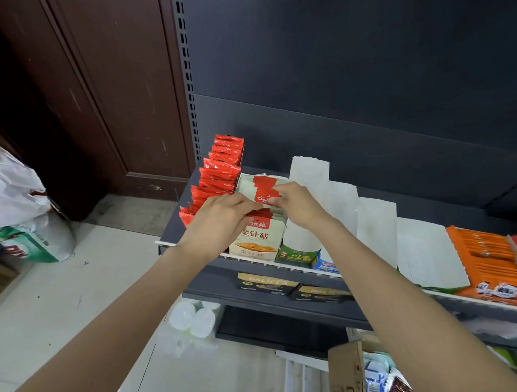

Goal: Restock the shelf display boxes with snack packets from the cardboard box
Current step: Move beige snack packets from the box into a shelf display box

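Red packets [223, 168] glossy foil/plastic. Display box [257, 239] matt printed card. Shelf [278, 272] dark painted metal, smooth, matt. Cardboard box [347, 375] rough brown. Door [94, 87] dark wood, scuffed. Floor [57, 291] pale, smooth.

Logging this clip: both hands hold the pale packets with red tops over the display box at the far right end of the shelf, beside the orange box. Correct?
Not quite. The head view shows the left hand and right hand holding the pale packets over the display box near the shelf's left end, beside the red packets. The orange box sits far to the right.
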A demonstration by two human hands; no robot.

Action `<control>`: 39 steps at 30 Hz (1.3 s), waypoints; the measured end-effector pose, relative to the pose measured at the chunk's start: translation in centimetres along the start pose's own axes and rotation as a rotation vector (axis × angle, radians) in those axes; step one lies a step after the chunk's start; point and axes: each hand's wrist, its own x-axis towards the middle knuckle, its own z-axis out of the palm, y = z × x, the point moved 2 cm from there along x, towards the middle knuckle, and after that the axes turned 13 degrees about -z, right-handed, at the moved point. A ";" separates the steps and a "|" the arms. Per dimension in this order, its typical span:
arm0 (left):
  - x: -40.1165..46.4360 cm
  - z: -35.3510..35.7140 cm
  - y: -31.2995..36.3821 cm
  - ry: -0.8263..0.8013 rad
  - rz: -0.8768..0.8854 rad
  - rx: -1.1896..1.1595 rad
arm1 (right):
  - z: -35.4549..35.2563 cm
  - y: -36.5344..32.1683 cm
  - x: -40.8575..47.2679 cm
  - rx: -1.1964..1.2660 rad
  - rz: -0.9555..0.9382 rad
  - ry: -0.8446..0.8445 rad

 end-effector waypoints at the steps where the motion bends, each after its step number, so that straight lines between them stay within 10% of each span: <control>1: 0.0 0.1 0.1 0.020 -0.001 0.008 | -0.1 -0.1 0.4 -0.029 0.003 -0.063; 11: -0.1 0.2 1.0 0.027 -0.081 -0.006 | 0.6 -0.6 1.8 -0.137 0.011 -0.414; 17: -0.3 0.0 3.4 0.101 -0.169 -0.050 | -2.1 0.0 -4.3 0.106 -0.066 0.198; 28: -7.8 8.8 18.8 0.053 0.015 -0.099 | -3.3 8.9 -24.6 0.084 0.162 0.375; 35: -15.2 18.4 29.8 -0.236 -0.095 -0.130 | -2.9 20.4 -38.2 -0.151 0.361 0.221; 39: -17.8 23.6 32.7 -0.522 -0.151 0.044 | -3.4 25.7 -42.4 -0.303 0.487 -0.224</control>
